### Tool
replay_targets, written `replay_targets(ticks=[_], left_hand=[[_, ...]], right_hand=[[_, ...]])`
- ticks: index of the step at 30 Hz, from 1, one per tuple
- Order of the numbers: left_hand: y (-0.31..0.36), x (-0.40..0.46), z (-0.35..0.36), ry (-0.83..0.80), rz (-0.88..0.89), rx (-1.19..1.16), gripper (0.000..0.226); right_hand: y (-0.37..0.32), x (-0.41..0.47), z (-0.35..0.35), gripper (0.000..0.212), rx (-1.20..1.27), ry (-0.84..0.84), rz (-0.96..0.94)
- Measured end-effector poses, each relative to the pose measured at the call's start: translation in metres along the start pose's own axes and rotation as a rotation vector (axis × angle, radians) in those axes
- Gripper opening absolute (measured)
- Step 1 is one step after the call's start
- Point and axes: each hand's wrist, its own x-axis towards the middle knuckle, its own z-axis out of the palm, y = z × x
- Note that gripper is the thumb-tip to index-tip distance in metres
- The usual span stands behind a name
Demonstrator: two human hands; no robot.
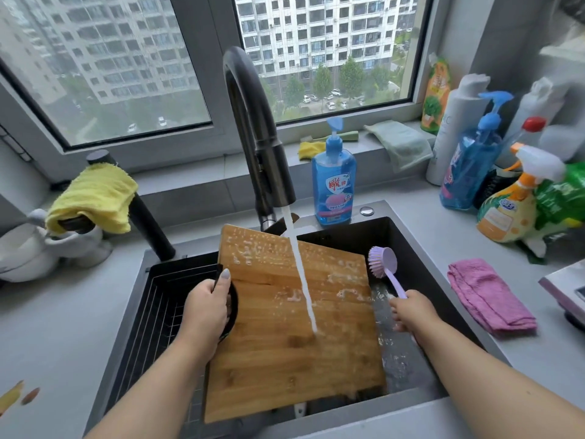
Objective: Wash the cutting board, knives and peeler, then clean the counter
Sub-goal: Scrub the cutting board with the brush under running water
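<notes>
Clearly the left hand (207,301) grips the board's (294,327) left edge and the right hand (408,310) holds the brush (384,264) off it, so the wet, sudsy board, tilted across the sink (421,248) under the tap (253,122), could slip and splash.

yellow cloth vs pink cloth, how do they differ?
The yellow cloth is draped over a dark bar left of the sink; the pink cloth lies flat on the counter to the right. Yellow hangs folded over; pink lies in a loose fold. Neither is being touched.
</notes>
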Motion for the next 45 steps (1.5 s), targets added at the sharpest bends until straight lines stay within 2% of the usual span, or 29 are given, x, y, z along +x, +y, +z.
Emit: replay_targets(ticks=[5, 7, 10, 13, 17, 21, 24, 29, 31, 33, 34, 36, 38, 40, 41, 42, 44, 45], left_hand=[[0.002, -0.009, -0.025, -0.005, 0.047, -0.052, 0.07], [0.004, -0.013, -0.029, -0.002, 0.068, -0.083, 0.067], [0.008, -0.02, -0.034, -0.026, 0.081, -0.143, 0.063], [0.011, -0.025, -0.037, -0.054, 0.095, -0.176, 0.055], [0.016, -0.029, -0.039, -0.061, 0.12, -0.2, 0.054], [0.019, -0.031, -0.043, 0.033, 0.201, -0.158, 0.073], [0.027, -0.034, -0.043, 0.171, 0.291, -0.169, 0.065], [0.04, -0.034, -0.047, 0.37, 0.426, -0.206, 0.058], [0.045, -0.032, -0.048, 0.412, 0.435, -0.245, 0.058], [0.042, -0.026, -0.051, 0.386, 0.389, -0.364, 0.04], [0.042, -0.024, -0.052, 0.351, 0.341, -0.427, 0.031], [0.04, -0.023, -0.053, 0.297, 0.193, -0.526, 0.038], [0.033, -0.026, -0.054, 0.234, 0.039, -0.582, 0.045], [0.028, -0.032, -0.054, 0.12, -0.156, -0.609, 0.032], [0.024, -0.033, -0.056, 0.029, -0.248, -0.638, 0.029], [0.024, -0.037, -0.057, -0.052, -0.325, -0.676, 0.028], [0.027, -0.039, -0.059, -0.153, -0.385, -0.789, 0.027], [0.023, -0.036, -0.059, -0.161, -0.384, -0.84, 0.032]], right_hand=[[-0.018, -0.008, 0.013, 0.014, 0.198, -0.056, 0.065], [-0.029, -0.017, 0.018, 0.015, 0.274, -0.122, 0.076], [-0.034, -0.014, 0.02, 0.044, 0.324, -0.118, 0.11], [-0.035, -0.017, 0.022, 0.028, 0.378, -0.098, 0.172], [-0.03, -0.013, 0.021, 0.039, 0.467, -0.099, 0.201], [-0.039, -0.013, 0.008, 0.041, 0.526, -0.129, 0.205], [-0.05, -0.012, 0.001, 0.037, 0.588, -0.182, 0.233], [-0.06, -0.013, -0.006, 0.047, 0.752, -0.294, 0.222], [-0.056, -0.006, -0.007, 0.037, 0.81, -0.336, 0.235], [-0.051, -0.001, -0.004, 0.047, 0.842, -0.37, 0.207], [-0.051, -0.007, -0.004, 0.04, 0.873, -0.387, 0.2], [-0.046, -0.014, -0.005, 0.007, 0.936, -0.346, 0.15], [-0.038, -0.013, -0.006, 0.016, 0.901, -0.332, 0.129], [-0.036, -0.017, -0.009, 0.018, 0.859, -0.376, 0.097], [-0.035, -0.018, -0.009, 0.023, 0.821, -0.41, 0.078], [-0.035, -0.017, -0.01, 0.037, 0.804, -0.439, 0.072], [-0.031, -0.01, -0.013, 0.082, 0.79, -0.517, 0.048], [-0.028, -0.006, -0.014, 0.078, 0.752, -0.531, 0.026]])
